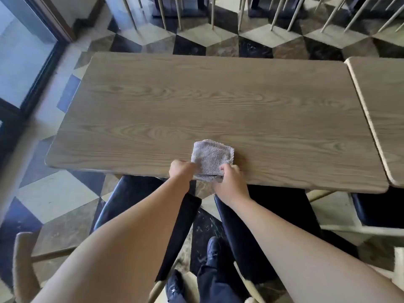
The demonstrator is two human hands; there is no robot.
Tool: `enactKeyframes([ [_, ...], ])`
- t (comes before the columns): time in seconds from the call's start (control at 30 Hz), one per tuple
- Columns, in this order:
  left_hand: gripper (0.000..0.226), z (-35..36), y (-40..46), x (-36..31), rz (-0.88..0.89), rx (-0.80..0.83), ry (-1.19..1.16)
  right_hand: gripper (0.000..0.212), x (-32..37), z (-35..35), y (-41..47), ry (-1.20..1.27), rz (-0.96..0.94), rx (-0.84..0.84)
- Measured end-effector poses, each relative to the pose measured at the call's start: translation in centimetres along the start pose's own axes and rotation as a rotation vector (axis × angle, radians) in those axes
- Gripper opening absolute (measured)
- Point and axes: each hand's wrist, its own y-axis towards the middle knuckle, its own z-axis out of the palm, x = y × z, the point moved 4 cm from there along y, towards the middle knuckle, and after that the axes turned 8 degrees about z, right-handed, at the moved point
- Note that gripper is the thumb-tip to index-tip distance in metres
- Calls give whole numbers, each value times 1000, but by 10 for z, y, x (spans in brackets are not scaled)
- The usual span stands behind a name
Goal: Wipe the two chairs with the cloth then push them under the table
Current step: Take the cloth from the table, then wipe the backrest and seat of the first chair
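Left hand (181,169) and right hand (229,174) each pinch a near corner of the folded grey cloth (211,157), which lies between them on the wooden surface (218,101); 2 black-seated chairs (140,200) stand below both hands.

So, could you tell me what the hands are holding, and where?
Both hands grip the folded grey cloth by its near edge: left hand and right hand.

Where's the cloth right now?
In the head view the cloth lies on the near edge of the table, about midway along it, gripped at its near corners by the left hand and right hand.
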Motion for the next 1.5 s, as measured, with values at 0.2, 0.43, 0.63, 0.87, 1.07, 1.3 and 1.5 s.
enactKeyframes([
  [0.2, 22, 20, 13, 4, -84, 28, -39, 50, 0, 9, 19, -236, -111, -33],
  [0.43, 19, 22, 8, -4, -29, 0, -130, 56, 8, 13, 29, -297, -146, -35],
  [0.63, 23, -2, -18, -10, 72, 89, -322, 70, 27, 14, 22, -217, -153, -102],
  [0.87, 19, -103, -57, 29, 150, -13, -362, 65, 88, 86, -22, -5, -328, 206],
  [1.07, 21, -239, -67, 127, 105, -209, -375, 18, 157, 201, -87, 256, -112, 484],
  [1.3, 11, -384, -90, 301, -113, -549, -19, 15, 212, 353, -178, 381, -17, 645],
  [1.5, 29, -413, -88, 371, -188, -491, -195, 29, 257, 428, -211, 414, 29, 625],
])
